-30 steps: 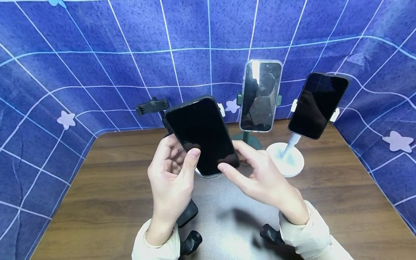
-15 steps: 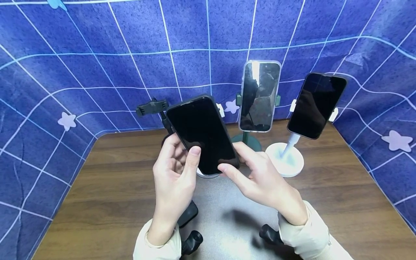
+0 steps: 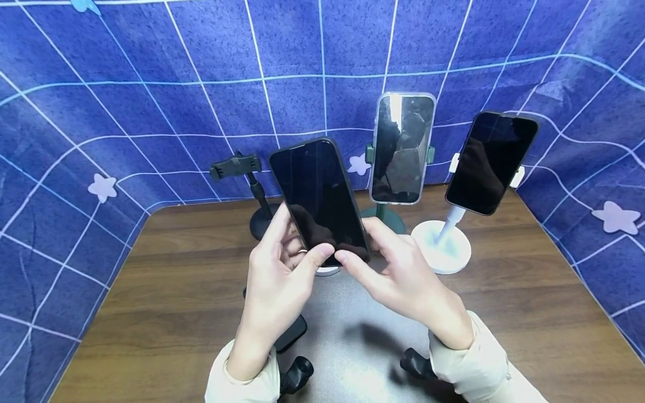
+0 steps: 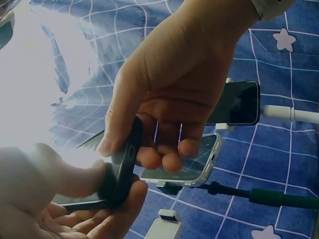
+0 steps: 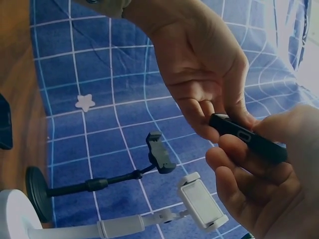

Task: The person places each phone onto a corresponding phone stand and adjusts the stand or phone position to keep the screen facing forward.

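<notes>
A black smartphone (image 3: pixel 317 190), its screen dark, is held in the air by both hands, with its top leaning back and to the left. My left hand (image 3: pixel 282 274) grips the lower left edge, thumb on the bottom of the screen and fingers behind. My right hand (image 3: pixel 403 274) pinches the lower right corner, its thumb close to the left thumb. In the right wrist view the phone's bottom edge (image 5: pixel 244 135) with its charging port shows between the hands. A white phone stand (image 5: pixel 202 201) stands behind the phone; the head view shows only part of its base.
A black phone stand (image 3: pixel 257 193) is at the back left. Green and white stands at the back right bear a clear-cased phone (image 3: pixel 403 148) and a dark phone (image 3: pixel 492 162). A dark object (image 3: pixel 292 334) lies partly behind the left wrist. Blue cloth (image 3: pixel 201 101) surrounds the wooden table (image 3: pixel 161 313).
The phone has turned slightly more upright and shifted a little right. My left thumb has slid from the screen's left side down to its bottom. The right hand has hardly moved.
</notes>
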{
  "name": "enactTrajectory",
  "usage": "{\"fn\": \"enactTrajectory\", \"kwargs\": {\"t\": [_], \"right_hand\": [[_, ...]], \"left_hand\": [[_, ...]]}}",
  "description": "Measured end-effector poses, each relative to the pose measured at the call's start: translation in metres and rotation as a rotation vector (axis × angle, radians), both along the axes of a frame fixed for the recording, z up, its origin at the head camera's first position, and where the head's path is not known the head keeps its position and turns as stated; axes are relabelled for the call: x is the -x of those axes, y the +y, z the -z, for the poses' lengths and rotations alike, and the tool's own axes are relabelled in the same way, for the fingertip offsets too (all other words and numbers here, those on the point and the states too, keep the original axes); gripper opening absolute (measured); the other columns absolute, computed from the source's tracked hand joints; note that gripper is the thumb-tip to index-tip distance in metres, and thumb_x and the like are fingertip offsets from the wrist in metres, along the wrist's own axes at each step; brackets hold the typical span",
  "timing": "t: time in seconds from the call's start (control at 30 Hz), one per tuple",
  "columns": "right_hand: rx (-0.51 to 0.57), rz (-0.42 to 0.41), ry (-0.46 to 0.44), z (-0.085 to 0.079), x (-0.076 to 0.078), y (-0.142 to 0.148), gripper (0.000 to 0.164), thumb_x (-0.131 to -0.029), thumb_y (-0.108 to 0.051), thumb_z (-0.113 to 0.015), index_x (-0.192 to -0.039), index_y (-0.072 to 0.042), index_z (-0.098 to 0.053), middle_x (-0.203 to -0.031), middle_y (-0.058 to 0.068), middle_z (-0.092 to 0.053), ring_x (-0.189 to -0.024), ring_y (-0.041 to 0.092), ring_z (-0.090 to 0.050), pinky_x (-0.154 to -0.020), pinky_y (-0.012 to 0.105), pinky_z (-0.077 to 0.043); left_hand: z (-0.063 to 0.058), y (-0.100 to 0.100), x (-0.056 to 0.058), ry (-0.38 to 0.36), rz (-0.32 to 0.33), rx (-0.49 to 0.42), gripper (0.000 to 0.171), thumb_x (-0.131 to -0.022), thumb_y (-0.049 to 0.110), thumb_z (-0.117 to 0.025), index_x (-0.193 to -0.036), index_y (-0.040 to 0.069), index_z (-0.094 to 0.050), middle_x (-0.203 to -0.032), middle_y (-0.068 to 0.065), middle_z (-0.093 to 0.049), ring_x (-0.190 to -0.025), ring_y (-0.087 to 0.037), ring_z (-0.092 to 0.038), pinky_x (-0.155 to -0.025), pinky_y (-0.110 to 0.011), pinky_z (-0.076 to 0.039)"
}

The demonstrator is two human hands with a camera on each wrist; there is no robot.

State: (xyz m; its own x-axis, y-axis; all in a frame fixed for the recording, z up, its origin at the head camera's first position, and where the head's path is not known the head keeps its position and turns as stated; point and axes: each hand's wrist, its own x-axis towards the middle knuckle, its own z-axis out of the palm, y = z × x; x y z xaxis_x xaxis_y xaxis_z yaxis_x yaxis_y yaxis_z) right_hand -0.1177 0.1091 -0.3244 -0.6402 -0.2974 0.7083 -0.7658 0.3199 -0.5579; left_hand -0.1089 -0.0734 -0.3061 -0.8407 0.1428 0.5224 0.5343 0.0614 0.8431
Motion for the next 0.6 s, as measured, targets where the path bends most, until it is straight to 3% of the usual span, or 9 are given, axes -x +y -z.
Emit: {"fn": "enactTrajectory", "kwargs": {"t": [0.3, 0.47, 0.6], "right_hand": [[0.064, -0.008, 0.046, -0.0013, 0.0015, -0.0025, 0.029, -0.082, -0.005, -0.073, -0.109, -0.006, -0.064, -0.088, -0.001, -0.071, -0.079, 0.007, -0.064, -0.070, 0.025, -0.055], [0.186, -0.054, 0.002, -0.0009, 0.0022, -0.0025, 0.038, -0.082, 0.007, -0.068, -0.118, -0.001, -0.059, -0.089, 0.005, -0.069, -0.079, 0.013, -0.063, -0.071, 0.026, -0.056], [0.215, -0.045, -0.030, -0.0010, 0.0031, -0.0026, 0.036, -0.083, 0.009, -0.067, -0.118, 0.001, -0.058, -0.087, 0.007, -0.069, -0.080, 0.015, -0.063, -0.074, 0.024, -0.055]], "left_hand": [[-0.0002, -0.0018, 0.0000, 0.002, -0.043, 0.011, 0.068, -0.079, -0.014, -0.070, -0.137, 0.009, -0.046, -0.110, -0.012, -0.067, -0.092, -0.021, -0.068, -0.075, -0.030, -0.058], [0.0014, -0.0035, 0.0015, 0.015, -0.100, 0.074, 0.065, -0.078, -0.010, -0.074, -0.135, 0.009, -0.048, -0.107, -0.011, -0.069, -0.088, -0.017, -0.069, -0.071, -0.027, -0.058], [0.0027, -0.0046, 0.0028, 0.018, -0.142, 0.105, 0.060, -0.077, -0.008, -0.075, -0.129, 0.007, -0.050, -0.106, -0.011, -0.069, -0.087, -0.014, -0.069, -0.070, -0.026, -0.058]]}}
